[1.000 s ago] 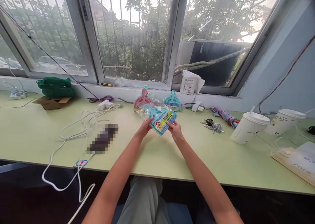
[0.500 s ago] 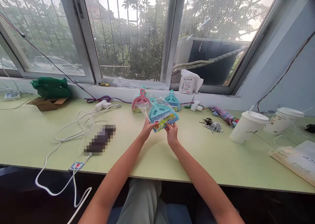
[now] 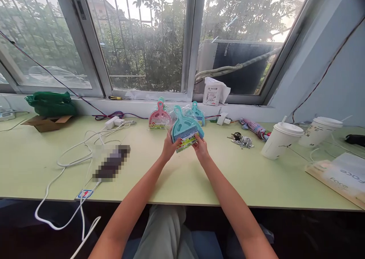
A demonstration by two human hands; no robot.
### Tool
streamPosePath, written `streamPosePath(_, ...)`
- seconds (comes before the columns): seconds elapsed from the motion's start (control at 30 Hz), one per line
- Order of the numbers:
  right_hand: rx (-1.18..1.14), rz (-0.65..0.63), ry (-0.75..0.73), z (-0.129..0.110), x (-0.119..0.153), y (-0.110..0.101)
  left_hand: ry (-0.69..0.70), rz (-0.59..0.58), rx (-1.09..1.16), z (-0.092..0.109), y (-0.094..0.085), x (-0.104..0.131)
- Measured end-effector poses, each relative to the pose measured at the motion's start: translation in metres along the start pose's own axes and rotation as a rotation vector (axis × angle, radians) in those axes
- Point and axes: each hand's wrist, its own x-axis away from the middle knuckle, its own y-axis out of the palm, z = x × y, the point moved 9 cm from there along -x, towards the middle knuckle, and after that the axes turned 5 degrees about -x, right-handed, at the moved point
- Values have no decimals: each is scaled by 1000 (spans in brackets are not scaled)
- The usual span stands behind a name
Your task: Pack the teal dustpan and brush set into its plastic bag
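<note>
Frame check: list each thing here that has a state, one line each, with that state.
Teal dustpan set: wrapped, held upright in both hands.
Left hand: gripping its lower left edge.
Right hand: gripping its lower right edge.
Pink dustpan set: wrapped, propped by the sill.
Two paper cups: lidded, upright.
Cardboard box: flaps open.

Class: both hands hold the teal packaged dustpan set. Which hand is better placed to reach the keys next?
Right. The right hand grips the teal dustpan set on the side nearer the keys; the left hand is farther.
</note>
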Motion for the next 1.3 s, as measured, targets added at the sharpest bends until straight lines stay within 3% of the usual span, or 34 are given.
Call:
streamPosePath(0.17,-46,89,67,6,-3,-11,84,-41,-91,11,7,5)
streamPosePath(0.3,-4,93,102,9,-3,-13,73,-17,-61,9,7,7)
streamPosePath(0.53,26,-221,44,2,1,20,12,90,110,1,-7,2)
streamPosePath(0.67,11,-110,-57,-8,0,9,-97,-70,288,-3,11,3)
streamPosePath(0.83,20,-2,-156,-23,1,-4,-467,-314,552,-24,46,19)
streamPosePath(0.93,56,-9,-143,-24,4,1,-501,-253,525,-28,39,17)
streamPosePath(1.13,108,-34,-134,-22,9,10,-378,-154,421,-23,27,11)
streamPosePath(1.3,60,-10,-72,-16,9,6,-353,41,396,-36,18,10)
